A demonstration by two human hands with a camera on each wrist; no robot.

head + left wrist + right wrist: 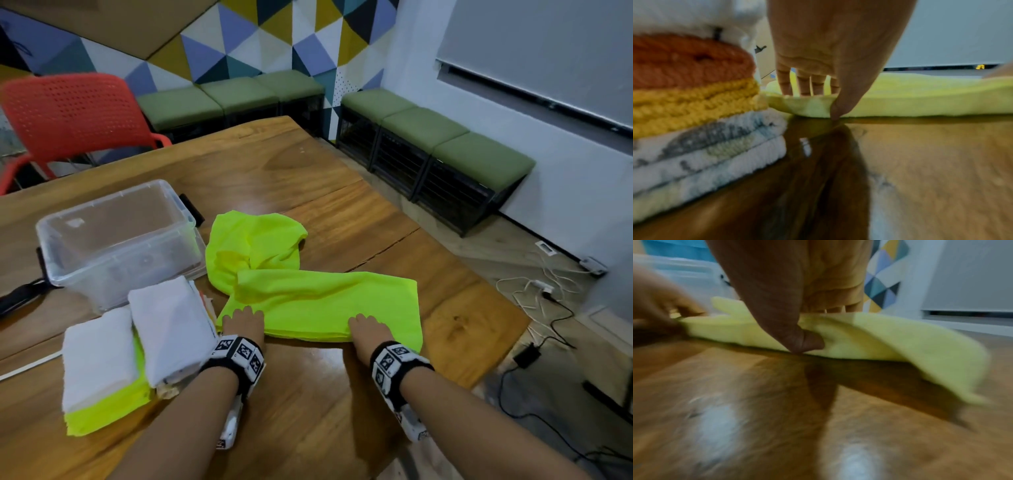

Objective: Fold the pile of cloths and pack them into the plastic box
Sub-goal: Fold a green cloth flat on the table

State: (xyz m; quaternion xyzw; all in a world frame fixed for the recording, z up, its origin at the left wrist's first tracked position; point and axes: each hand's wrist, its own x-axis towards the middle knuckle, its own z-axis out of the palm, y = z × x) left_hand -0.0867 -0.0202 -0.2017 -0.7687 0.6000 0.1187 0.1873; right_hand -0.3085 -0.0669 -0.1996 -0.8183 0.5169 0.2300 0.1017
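A neon yellow cloth (325, 298) (920, 100) (900, 344) lies half folded on the wooden table (274, 164), its far part bunched up. My left hand (243, 322) (820, 104) pinches the near left edge, thumb at the fold and fingers on top. At the near right edge my right hand (368, 329) (824, 327) pinches the cloth the same way. The clear plastic box (137, 270) stands open and looks empty at the back left. A stack of folded cloths (137, 346) (694, 113) sits just left of my left hand.
A red chair (68, 113) stands behind the table on the left. Green benches (435, 137) line the walls. Cables (541, 291) lie on the floor past the table's right edge. A black object (17, 294) lies left of the box.
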